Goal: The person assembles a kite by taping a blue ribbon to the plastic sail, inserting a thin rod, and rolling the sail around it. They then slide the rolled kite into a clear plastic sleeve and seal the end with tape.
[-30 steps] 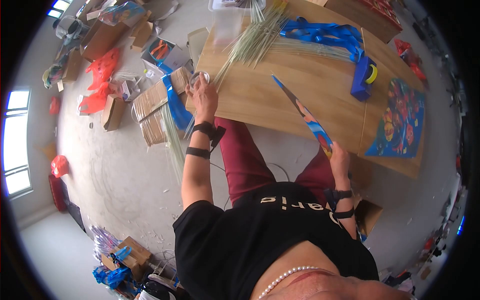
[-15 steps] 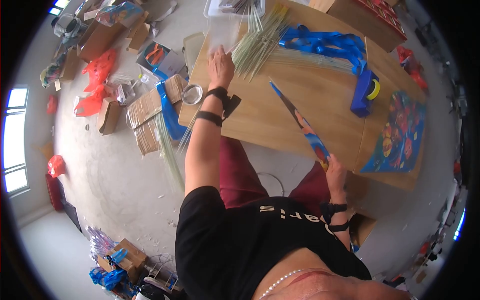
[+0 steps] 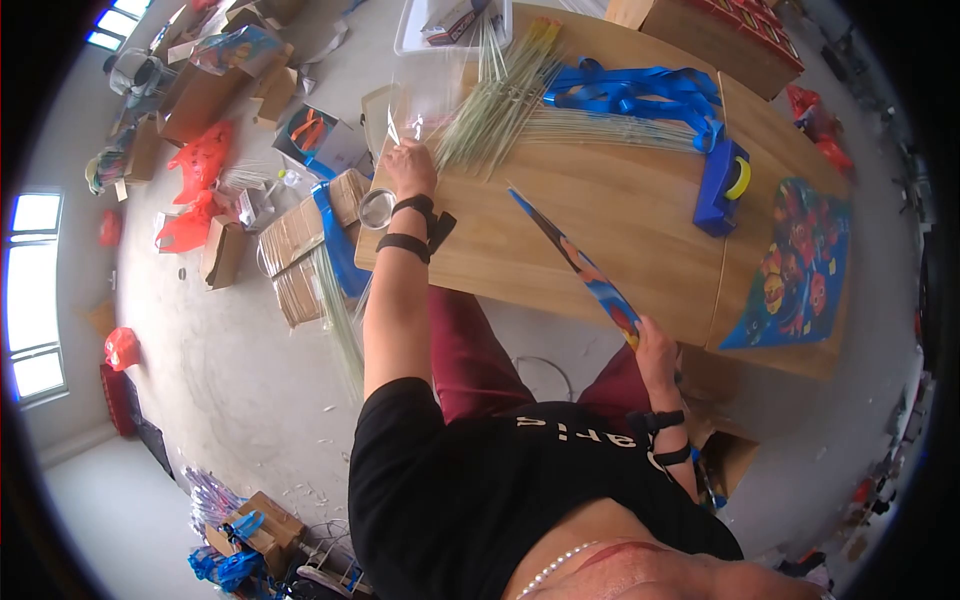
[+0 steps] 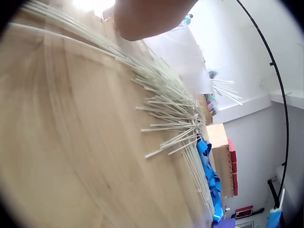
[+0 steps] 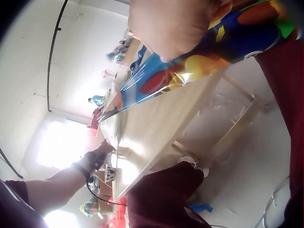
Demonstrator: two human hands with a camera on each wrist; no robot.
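Note:
My left hand (image 3: 410, 168) is at the table's far left corner, fingertips pinching the near edge of a clear plastic bag (image 3: 432, 85). In the left wrist view only part of this hand shows, beside a spread bundle of thin pale sticks (image 4: 166, 107). A clear tape roll (image 3: 377, 209) lies by the left wrist. My right hand (image 3: 655, 350) grips one end of a colourful printed plastic sheet (image 5: 166, 78), which is seen nearly edge-on in the head view and slants over the table's near side. Its glossy print shows in the right wrist view.
Blue ribbon (image 3: 640, 90) and a blue tape dispenser (image 3: 718, 190) lie on the wooden table (image 3: 600, 190). Another printed sheet (image 3: 795, 265) is at the right end. A white plastic bin (image 3: 405, 35) stands behind, and a taped cardboard package (image 3: 290, 250) is left of the table.
My left hand has left the tape roll, reached up to the clear plastic bag, then come back left and nearer with its edge. The right hand still holds the printed sheet, slightly shifted left.

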